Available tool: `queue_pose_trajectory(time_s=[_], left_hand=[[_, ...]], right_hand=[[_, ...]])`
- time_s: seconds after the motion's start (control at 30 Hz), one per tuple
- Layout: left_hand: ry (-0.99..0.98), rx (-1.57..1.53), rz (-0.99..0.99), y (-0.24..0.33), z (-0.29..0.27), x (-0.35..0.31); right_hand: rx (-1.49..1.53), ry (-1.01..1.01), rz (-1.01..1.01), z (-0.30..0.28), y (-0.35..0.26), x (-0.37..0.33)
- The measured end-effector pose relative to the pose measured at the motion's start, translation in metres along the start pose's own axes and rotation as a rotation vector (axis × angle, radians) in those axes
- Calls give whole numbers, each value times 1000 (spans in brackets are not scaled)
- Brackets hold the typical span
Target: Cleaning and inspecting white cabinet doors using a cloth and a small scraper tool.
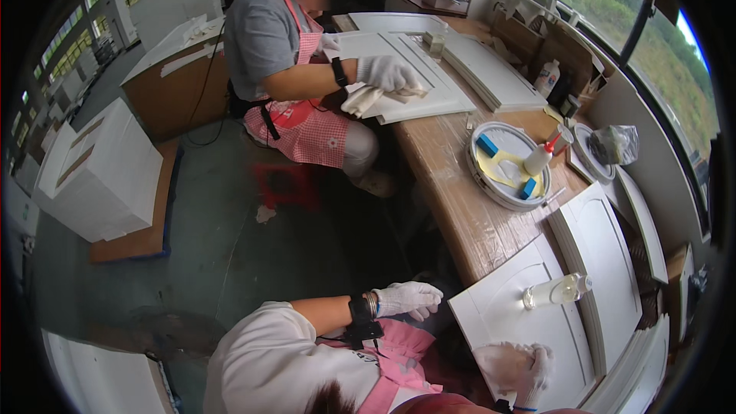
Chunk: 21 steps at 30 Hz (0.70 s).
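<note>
Head view: a white panel lies at the near end of the surface, bearing a clear bottle. Toward the panel's near edge, the gloved right hand's grip grasps a pale cloth. The gloved left hand curls just off the panel's left corner; whether its grip is clenched cannot be told.

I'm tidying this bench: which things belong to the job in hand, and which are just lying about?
Seemingly in use:
cloth at the right hand
white panel beneath
probably the clear bottle on it

Seemingly lying about:
plastic bag
blue blocks
red-capped bottle
</note>
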<state>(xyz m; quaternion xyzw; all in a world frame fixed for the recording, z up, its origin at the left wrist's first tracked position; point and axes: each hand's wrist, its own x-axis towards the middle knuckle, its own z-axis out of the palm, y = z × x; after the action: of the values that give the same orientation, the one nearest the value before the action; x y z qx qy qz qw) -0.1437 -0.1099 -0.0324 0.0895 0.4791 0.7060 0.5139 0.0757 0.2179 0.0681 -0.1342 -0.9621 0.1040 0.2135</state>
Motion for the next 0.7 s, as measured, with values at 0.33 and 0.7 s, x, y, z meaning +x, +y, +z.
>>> queue_pose_trajectory(time_s=[0.33,0.7], left_hand=[[-212,-262,15,2,5,5],[-156,-118,-13,-15,38,31]], right_hand=[[-63,-427,292,-45,-16,-73],[-539,-445,-12,-55,-47,-89]])
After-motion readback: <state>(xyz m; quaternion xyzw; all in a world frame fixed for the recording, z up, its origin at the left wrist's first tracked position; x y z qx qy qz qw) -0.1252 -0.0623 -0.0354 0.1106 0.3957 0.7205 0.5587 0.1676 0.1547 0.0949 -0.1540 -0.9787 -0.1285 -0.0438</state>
